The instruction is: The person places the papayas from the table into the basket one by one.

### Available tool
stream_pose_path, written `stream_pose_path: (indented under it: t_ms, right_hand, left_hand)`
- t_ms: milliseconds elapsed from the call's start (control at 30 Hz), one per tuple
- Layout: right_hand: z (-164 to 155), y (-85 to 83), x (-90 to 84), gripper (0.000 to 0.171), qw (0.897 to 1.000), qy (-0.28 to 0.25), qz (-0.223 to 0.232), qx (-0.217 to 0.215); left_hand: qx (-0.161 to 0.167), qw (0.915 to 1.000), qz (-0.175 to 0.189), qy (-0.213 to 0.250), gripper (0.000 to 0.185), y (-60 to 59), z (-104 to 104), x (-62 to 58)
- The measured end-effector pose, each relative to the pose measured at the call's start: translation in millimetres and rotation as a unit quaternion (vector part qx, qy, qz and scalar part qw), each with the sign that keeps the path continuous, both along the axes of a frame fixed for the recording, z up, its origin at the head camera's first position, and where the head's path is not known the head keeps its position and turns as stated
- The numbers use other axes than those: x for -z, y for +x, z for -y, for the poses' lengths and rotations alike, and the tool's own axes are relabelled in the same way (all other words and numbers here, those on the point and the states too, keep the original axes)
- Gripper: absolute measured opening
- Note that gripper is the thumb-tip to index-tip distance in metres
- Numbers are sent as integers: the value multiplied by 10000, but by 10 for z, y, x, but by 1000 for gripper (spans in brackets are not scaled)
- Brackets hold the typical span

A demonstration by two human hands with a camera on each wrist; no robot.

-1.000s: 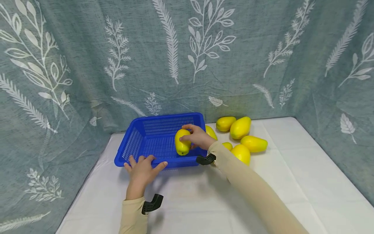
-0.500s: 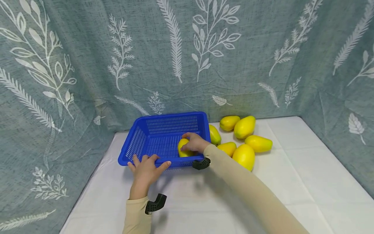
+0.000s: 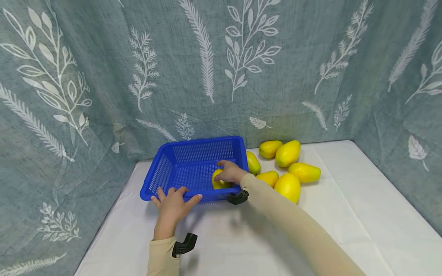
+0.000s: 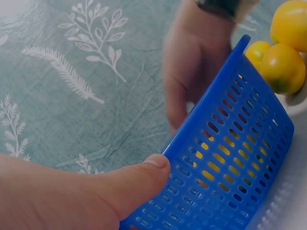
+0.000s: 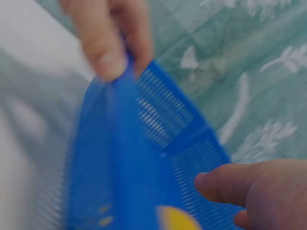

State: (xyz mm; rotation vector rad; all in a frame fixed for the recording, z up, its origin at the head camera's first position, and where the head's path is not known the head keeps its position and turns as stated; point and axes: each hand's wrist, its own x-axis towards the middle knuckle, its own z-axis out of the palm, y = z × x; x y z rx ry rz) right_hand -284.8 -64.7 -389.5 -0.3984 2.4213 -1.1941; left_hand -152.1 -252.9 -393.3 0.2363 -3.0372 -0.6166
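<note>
the right hand (image 3: 230,172) is inside the blue basket (image 3: 193,168), its grip curled over a yellow mango (image 3: 218,181) that sits low at the basket's near right corner, at or just above the mesh floor; contact with the floor cannot be confirmed. the left hand (image 3: 173,202) rests on the near rim, fingers laid over the edge and thumb against the outer wall, as the left wrist view shows (image 4: 139,179). the grip there is a light pinch on the rim.

judgement on the step: the fruit should be let down until it bears on the floor before the fingers part, otherwise it may roll across the mesh. the left hand should keep the rim steady so the light basket does not slide on the white tabletop (image 3: 345,214). the right hand should lift clear straight up, avoiding the right wall.

six more mangoes (image 3: 288,168) lie in a cluster on the tabletop just right of the basket, one touching or nearly touching its wall.

against the frame one second earlier: the mango then stood higher, clear above the near rim; it is now lower and largely hidden behind the hand and wall. the left hand holds the same place on the rim.
</note>
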Motion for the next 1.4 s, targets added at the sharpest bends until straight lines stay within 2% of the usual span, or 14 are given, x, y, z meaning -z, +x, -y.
stream_pose_path:
  t_ms: [100, 200, 367, 467, 567, 733, 867, 967, 1200, 1400]
  right_hand:
    - [-114, 8, -148, 73, 9994, -330, 55, 74]
    - [-285, -18, -413, 74, 9984, -550, 145, 62]
    - [-770, -143, -803, 71, 9957, -814, 378, 247]
    - [-1153, -219, -910, 70, 9933, -931, 463, 504]
    - [-1558, -254, -912, 70, 9918, -962, 527, 657]
    - [-2202, -213, -739, 74, 9897, -995, 675, 774]
    - [-2633, -66, -561, 77, 9868, -1014, 833, 946]
    - [-2841, 57, -402, 78, 9841, -1051, 954, 1068]
    - [-2975, 372, -36, 75, 9764, -1389, 1191, 1151]
    - [-2816, 599, 270, 75, 9637, -1851, 1317, 1403]
  left_hand:
    - [7, 10000, 17, -11, 66, -2, -5, 21]
    - [4, 10000, 16, -1, 66, -8, 14, 16]
    - [0, 9999, 105, -3, 66, -10, 78, -9]
    - [16, 9999, 157, -8, 67, -13, 116, -17]
    - [33, 9998, 213, -14, 69, -12, 143, -16]
    - [50, 9993, 378, -40, 73, -1, 164, 7]
    - [63, 9990, 424, -84, 74, -5, 154, 25]
    - [87, 9990, 422, -87, 74, -6, 127, 23]
    - [140, 9992, 374, -66, 77, -25, 40, -11]
    - [218, 9991, 369, -3, 78, -62, -49, -11]
